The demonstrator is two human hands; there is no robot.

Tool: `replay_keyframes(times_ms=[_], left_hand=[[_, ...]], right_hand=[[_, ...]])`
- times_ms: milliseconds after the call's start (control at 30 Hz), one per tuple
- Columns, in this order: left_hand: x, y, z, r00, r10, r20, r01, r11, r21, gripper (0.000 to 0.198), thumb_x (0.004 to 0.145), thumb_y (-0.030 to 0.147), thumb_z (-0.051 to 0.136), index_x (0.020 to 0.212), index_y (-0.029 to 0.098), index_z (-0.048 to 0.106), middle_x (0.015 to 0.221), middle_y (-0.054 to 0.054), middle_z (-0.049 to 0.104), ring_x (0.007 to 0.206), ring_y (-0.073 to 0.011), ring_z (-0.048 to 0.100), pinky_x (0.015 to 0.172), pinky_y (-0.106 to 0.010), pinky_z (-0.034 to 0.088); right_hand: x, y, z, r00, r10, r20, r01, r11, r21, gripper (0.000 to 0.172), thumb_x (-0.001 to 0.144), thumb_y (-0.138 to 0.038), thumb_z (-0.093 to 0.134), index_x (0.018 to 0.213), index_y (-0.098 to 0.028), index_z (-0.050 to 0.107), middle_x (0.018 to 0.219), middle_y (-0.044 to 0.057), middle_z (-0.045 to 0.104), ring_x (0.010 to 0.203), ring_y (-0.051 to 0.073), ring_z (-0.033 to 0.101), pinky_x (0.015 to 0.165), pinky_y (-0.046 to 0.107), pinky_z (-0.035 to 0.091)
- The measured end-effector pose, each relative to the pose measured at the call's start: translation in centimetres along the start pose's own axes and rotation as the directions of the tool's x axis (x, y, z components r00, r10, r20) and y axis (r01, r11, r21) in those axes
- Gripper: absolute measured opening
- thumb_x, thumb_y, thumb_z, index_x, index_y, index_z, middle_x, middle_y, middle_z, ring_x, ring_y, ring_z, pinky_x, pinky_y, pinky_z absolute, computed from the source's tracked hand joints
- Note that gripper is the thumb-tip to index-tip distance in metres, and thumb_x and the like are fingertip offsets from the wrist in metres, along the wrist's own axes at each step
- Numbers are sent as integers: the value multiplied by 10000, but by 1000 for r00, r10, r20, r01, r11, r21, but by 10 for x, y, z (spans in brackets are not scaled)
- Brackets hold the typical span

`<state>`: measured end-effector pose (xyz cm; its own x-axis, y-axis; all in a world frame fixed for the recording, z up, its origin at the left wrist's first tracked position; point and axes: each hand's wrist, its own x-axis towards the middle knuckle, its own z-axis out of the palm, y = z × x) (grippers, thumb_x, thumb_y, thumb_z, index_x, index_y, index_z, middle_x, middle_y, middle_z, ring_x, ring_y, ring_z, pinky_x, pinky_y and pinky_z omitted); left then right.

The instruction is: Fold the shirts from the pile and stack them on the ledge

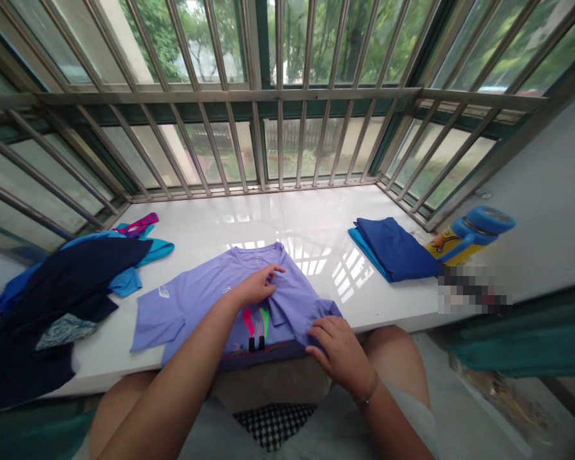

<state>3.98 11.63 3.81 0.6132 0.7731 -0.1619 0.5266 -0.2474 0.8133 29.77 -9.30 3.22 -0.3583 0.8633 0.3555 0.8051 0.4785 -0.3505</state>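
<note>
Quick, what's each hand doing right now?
Left hand: closed, pinching the lavender T-shirt.
Right hand: closed, gripping the shirt's folded edge.

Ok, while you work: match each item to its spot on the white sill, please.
Items: 1 lavender T-shirt; 2 folded blue cloth; 3 yellow-and-blue water bottle; 4 navy garment heap.
Spots: A far right, beside the wall; B centre, under left hand and right hand; C left end of the sill, spilling over its edge; D between shirt and bottle.
Pairs: 1-B, 2-D, 3-A, 4-C.
</note>
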Motion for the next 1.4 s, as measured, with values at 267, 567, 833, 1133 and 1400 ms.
replay_keyframes(times_ms=[267,567,833,1133,1400], left_hand=[[-14,10,5,995,-86,-46,84,995,-54,695,834,472,811,1451,229,604,1279,-102,654,786,-175,652,732,-328,565],[-44,21,8,997,-10,77,13,999,-43,873,768,236,798,1593,330,529,1316,-72,646,772,-142,583,739,-304,527],[-49,23,-25,968,-137,212,133,991,36,830,689,267,841,1495,305,647,1196,-47,653,752,-155,629,728,-315,557],[3,30,13,956,263,-131,-206,918,339,298,1042,302,547,1196,209,785,1372,-147,705,1335,-308,638,1210,-488,476],[51,43,38,966,258,6,-224,828,514,402,1040,209,526,1383,240,734,1519,-141,671,1418,-361,601,1281,-657,351]], right_hand=[[-3,10,-4,950,298,-95,-305,949,-75,184,1105,-362,605,1055,-217,706,966,69,729,921,253,657,844,388,464],[-6,-10,3,976,195,96,-184,977,-109,408,906,-175,819,1281,-273,691,1287,77,702,1147,308,644,970,456,527],[-6,-3,2,984,173,49,-174,985,6,208,1033,-151,604,1184,-253,705,1215,84,707,1090,266,649,963,432,529],[4,11,-7,958,264,-117,-272,960,-64,301,1055,-119,497,1232,-234,712,1140,102,719,1029,266,655,950,420,551],[19,44,-18,944,328,-47,-330,919,-215,304,984,-122,594,1193,-250,775,1149,92,716,1030,261,659,918,383,541]])
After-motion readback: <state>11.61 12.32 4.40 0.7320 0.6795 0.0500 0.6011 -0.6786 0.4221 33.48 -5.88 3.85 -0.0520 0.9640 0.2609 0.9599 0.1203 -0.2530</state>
